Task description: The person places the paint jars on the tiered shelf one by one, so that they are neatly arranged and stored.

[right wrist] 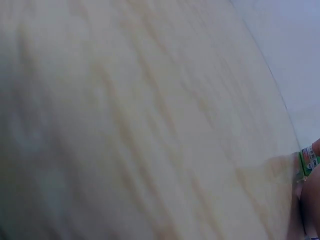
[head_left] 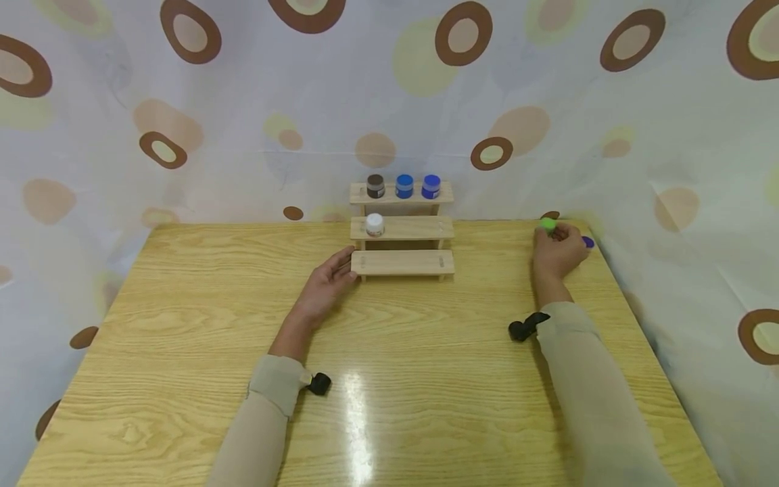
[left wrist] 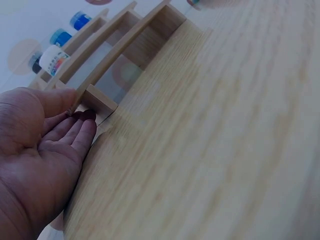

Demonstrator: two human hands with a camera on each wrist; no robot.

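A three-step wooden display stand [head_left: 402, 262] stands near the back edge of the table. My left hand [head_left: 325, 287] holds the left end of its lowest step; in the left wrist view the thumb [left wrist: 57, 102] lies at the board's edge and the fingers reach under it. At the back right corner, my right hand [head_left: 558, 251] grips a small paint jar with a green lid [head_left: 547, 224]. A purple-lidded jar [head_left: 587, 242] shows just right of that hand, mostly hidden. In the right wrist view only part of the labelled green jar [right wrist: 309, 161] appears, beside the fingers.
On the top step sit a black paint jar [head_left: 375, 186], a blue one [head_left: 404, 187] and a darker blue one [head_left: 431, 187]. A white jar [head_left: 374, 224] is at the left of the middle step. Patterned cloth [head_left: 243, 101] hangs behind the wooden table [head_left: 182, 325].
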